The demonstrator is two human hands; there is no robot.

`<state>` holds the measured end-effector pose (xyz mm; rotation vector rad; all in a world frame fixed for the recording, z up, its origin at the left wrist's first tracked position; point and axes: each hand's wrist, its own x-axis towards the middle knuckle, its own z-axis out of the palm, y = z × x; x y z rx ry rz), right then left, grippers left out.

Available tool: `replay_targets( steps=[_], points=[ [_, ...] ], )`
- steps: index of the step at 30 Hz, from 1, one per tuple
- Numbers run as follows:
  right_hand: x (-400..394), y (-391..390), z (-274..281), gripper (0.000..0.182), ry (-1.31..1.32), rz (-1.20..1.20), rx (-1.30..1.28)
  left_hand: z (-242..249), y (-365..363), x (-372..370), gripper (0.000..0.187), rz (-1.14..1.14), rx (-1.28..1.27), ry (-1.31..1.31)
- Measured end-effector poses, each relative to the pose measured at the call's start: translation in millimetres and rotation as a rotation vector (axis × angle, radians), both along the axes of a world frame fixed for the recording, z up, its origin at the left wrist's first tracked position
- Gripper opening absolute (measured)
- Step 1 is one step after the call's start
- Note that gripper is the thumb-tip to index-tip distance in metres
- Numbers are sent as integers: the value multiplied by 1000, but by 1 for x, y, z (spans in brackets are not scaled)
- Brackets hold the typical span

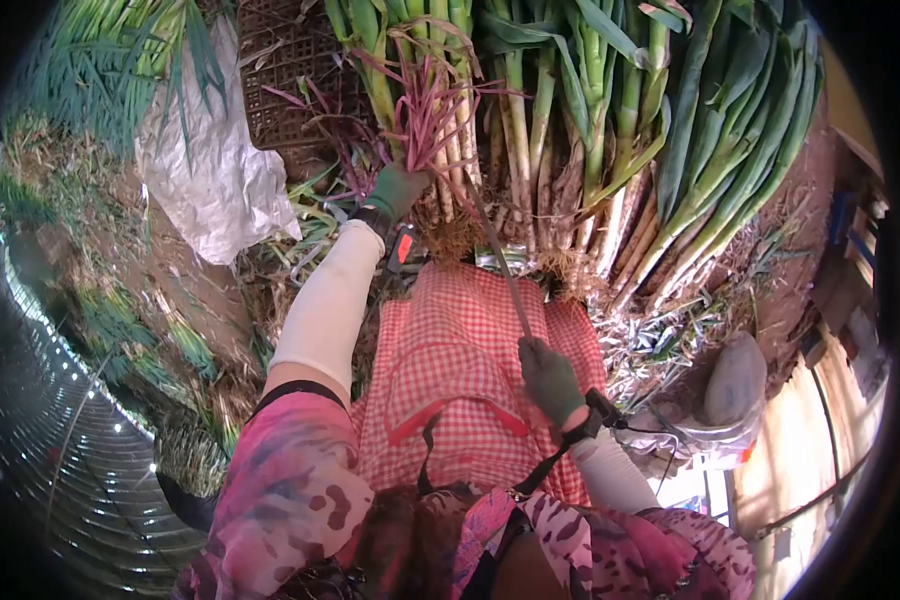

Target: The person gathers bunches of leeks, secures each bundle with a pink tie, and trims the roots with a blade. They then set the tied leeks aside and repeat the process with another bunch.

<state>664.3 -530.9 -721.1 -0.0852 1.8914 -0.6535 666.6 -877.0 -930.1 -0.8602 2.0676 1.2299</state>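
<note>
My left hand [400, 192], in a green glove, is closed around the base of a bunch of reddish-purple strands [433, 120]. These lie over thick green-and-white stalks [458, 75] with brown roots at their lower end. My right hand [550, 378], also gloved, grips the near end of a long thin dark tool [503, 262]. The tool slants up and left, its far end beside the stalks near my left hand. What my left fingers hold beneath the strands is partly hidden.
More leafy stalks [730, 130] lie to the right. A brown crate [285, 80] and whitish sheet [215, 160] are at upper left. Cut leaves litter the ground. A pale rounded object [736, 378] sits at right. A red checked apron [460, 350] covers my lap.
</note>
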Motion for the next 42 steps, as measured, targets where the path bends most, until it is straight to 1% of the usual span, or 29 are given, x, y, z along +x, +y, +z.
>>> replay_targets(
  steps=[1, 3, 4, 5, 7, 9, 10, 12, 14, 15, 16, 17, 19, 21, 22, 23, 24, 26, 27, 28, 30, 31, 32, 33, 36, 37, 39, 41, 42],
  points=[
    [-3, -2, -4, 25, 39, 10, -22, 9, 2, -4, 33, 42, -1, -50],
    [-18, -16, -40, 28, 385, 410, -255, 18, 6, -5, 36, -41, 8, -24],
    [-23, -28, -64, 22, 436, 431, -277, 21, 6, -7, 37, -86, 11, -8],
    [-26, -41, -84, 19, 490, 451, -302, 29, 8, -14, 39, -24, 8, -14],
    [-34, -53, -95, 20, 160, 214, -214, 43, 17, -22, 41, 115, 3, -30],
    [-43, -52, -82, 23, -116, -31, -56, 41, 19, -18, 42, 152, -2, -111],
    [-38, -44, -76, 22, 32, 130, -125, 38, 16, -20, 42, 160, -7, -142],
    [-15, -16, -49, 22, 335, 459, -271, 12, 12, 3, 37, 30, -87, -97],
    [3, 2, -7, 18, 351, 156, -259, -9, 2, 32, 35, -106, -135, -103],
    [0, 10, 17, 18, 146, -40, -133, -3, -3, 49, 32, -905, -345, -73],
    [-10, 16, 40, 18, -46, -242, 2, -3, -6, 87, 32, -714, -274, -66],
    [-18, 21, 51, 18, -222, -453, 131, 27, 2, 91, 36, -540, -177, -268],
    [-30, 44, 54, 24, -58, -124, -12, 95, 18, 92, 47, -151, -91, -651],
    [-48, 53, 42, 22, 359, 349, -239, 71, 4, 227, 54, -182, 12, -95],
    [-63, 38, 37, 22, 187, 146, -148, 75, -12, 260, 49, -225, -165, -147],
    [-82, 19, 45, 22, 8, -56, -58, 132, -26, 207, 43, -54, -181, -177],
    [-101, -1, 57, 22, -180, -255, 36, 130, -53, 198, 41, 9, -355, -176],
    [-138, -45, 55, 24, -224, -384, -109, 127, -108, 181, 41, 174, -683, -176],
    [-146, -59, 44, 24, -207, -433, -195, 141, -132, 116, 40, 469, -703, -242],
    [-156, -76, 34, 25, -188, -484, -283, 123, -166, 88, 41, 366, -818, 4],
    [-182, -121, 23, 21, -156, -479, -384, 102, -212, -11, 26, 267, -929, 222],
    [-195, -139, 16, 20, -143, -477, -431, 94, -229, -61, 21, -39, -1019, 204],
    [-206, -152, 7, 18, -150, -438, -413, 86, -241, -105, 20, -439, -1186, 137],
    [-215, -164, -1, 17, -159, -403, -391, 75, -246, -157, 23, -763, -1315, 100],
    [-236, -187, -29, 17, -54, -237, -429, 81, -210, -299, 33, 84, -536, 562],
    [-241, -185, -47, 19, -30, -161, -464, 74, -205, -326, 32, 144, -503, 606],
    [-261, -208, -36, 26, -209, -315, -324, 56, -196, -354, 29, -26, -587, 548],
    [-276, -218, -37, 27, -385, -424, -312, 35, -197, -369, 27, -354, -712, 452],
    [-283, -223, -41, 28, -470, -477, -310, 29, -200, -373, 26, -603, -784, 403]
  ],
)
